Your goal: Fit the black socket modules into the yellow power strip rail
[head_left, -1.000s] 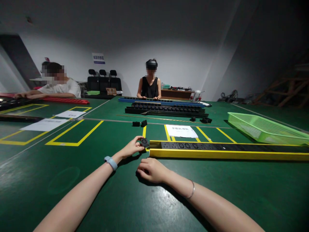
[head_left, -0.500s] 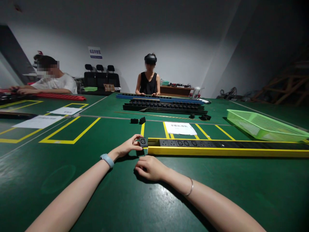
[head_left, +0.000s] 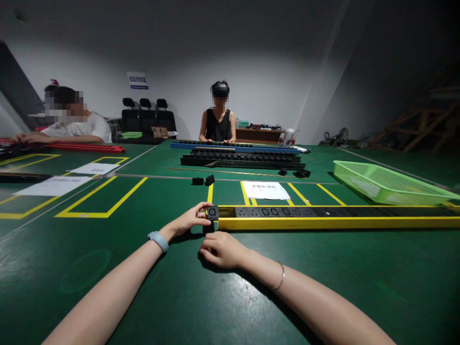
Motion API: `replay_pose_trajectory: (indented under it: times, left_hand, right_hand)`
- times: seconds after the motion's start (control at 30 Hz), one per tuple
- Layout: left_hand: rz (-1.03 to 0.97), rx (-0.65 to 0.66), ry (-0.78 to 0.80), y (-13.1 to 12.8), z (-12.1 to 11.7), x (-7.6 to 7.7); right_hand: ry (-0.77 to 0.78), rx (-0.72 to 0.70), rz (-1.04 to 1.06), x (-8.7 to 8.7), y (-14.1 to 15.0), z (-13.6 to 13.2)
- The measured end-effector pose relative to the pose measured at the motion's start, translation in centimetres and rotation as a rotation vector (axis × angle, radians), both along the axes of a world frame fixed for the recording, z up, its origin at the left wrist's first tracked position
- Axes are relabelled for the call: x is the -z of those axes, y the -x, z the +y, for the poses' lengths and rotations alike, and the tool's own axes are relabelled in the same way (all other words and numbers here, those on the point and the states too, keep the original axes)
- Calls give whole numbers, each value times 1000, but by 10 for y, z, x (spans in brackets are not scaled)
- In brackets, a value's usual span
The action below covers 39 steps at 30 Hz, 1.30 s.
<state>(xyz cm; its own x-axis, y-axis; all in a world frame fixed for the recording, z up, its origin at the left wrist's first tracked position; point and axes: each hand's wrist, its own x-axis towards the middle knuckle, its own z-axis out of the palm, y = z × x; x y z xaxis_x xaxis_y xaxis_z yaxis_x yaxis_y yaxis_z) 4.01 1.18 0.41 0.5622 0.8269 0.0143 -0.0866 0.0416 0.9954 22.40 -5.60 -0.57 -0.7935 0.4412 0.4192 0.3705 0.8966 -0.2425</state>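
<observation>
Between the thumb and fingers of my left hand is a black socket module, its outlet face upward. The module sits at the left end of a long yellow rail, against or just inside its opening; I cannot tell which. Several black socket modules lie in a row inside the rail, with a gap between them and the held one. My right hand rests on the table in front of the rail's end, fingers curled in. Whether anything is inside those fingers is hidden.
Two loose black modules lie beyond my left hand. A paper sign and a green basket are behind the rail. Farther back are black rails and a blue rail. Co-workers sit across and at left.
The whole view has shifted slightly. The socket module in my left hand seems a little closer to the rail's end. My right hand keeps its curled pose.
</observation>
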Motion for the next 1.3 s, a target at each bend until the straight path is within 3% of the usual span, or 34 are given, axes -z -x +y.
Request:
replay_pose_trajectory:
  times: [0.43,0.6,0.77,0.93,1.3]
  left_hand:
    - [120,-5,-56,-4,-8,-9]
    - [134,-74,-156,-8,-8,-5]
    - [93,-119,-110,-12,-7,2]
    - [141,-168,-169,-17,-5,8]
    - [266,-75,-248,-16,-8,1]
  right_hand:
    - [0,-14,13,0,0,0]
    - [-8,-12,7,0,0,1]
    - [-1,-5,-11,-1,1,0]
    - [-2,5,-13,-1,1,0]
    - [6,5,-3,1,1,1]
